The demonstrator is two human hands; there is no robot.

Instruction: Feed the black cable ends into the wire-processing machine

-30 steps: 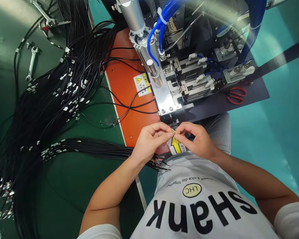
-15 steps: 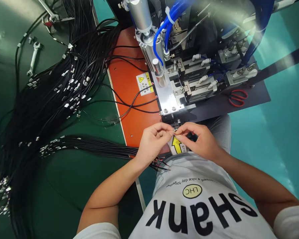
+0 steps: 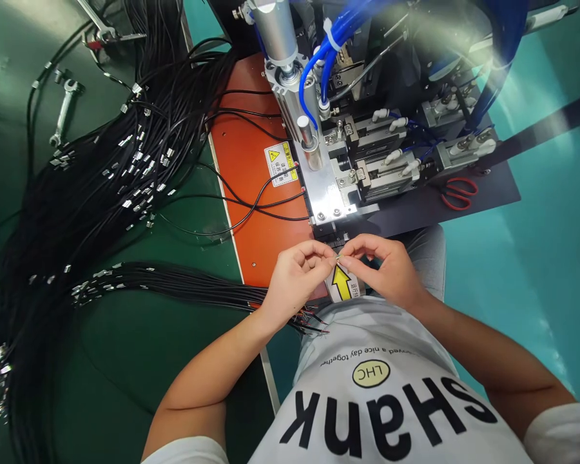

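My left hand (image 3: pixel 297 278) and my right hand (image 3: pixel 384 269) meet fingertip to fingertip just in front of the machine (image 3: pixel 341 174). Both pinch a tiny yellowish wire end (image 3: pixel 338 259) between thumb and forefinger. A bundle of black cables (image 3: pixel 183 290) runs under my left wrist, its stripped coloured ends (image 3: pixel 312 319) poking out near my shirt. A yellow arrow sticker (image 3: pixel 342 283) shows below my fingers.
A large heap of black cables with metal ends (image 3: pixel 101 180) covers the green table at left. Wrenches (image 3: pixel 62 113) lie at the far left. An orange plate (image 3: pixel 251 180) with a warning label sits beside the machine. Red scissors (image 3: pixel 457 193) rest on the dark base at right.
My hands have stayed together in the same pinch, shifting only slightly up towards the machine. The camera view has drifted a little.
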